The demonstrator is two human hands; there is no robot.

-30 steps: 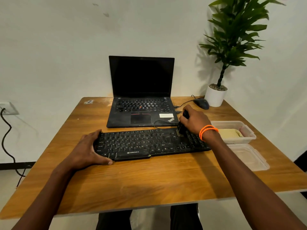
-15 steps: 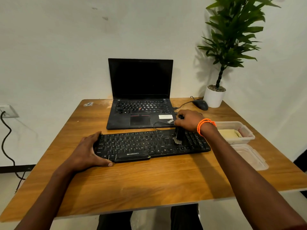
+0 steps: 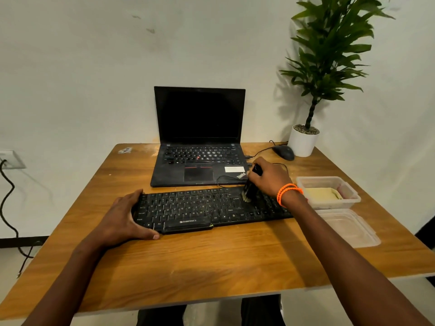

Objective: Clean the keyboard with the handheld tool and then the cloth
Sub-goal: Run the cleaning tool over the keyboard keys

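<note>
A black keyboard (image 3: pixel 202 208) lies across the middle of the wooden table (image 3: pixel 211 260). My left hand (image 3: pixel 123 220) grips its left end, thumb along the front edge. My right hand (image 3: pixel 269 176) holds a small black brush (image 3: pixel 250 192) upright, its pale bristles touching the keys right of the keyboard's centre. A folded yellowish cloth (image 3: pixel 321 194) lies in a clear plastic container (image 3: pixel 350 196) just right of the keyboard.
An open black laptop (image 3: pixel 199 137) stands behind the keyboard. A black mouse (image 3: pixel 283 152) and a potted plant (image 3: pixel 303 142) sit at the back right. A clear lid (image 3: pixel 346 228) lies near the right edge. A cable (image 3: pixel 229 178) loops behind the keyboard.
My right hand has drawn the brush a little leftward and back across the keys. My left hand has stayed on the keyboard's left end.
</note>
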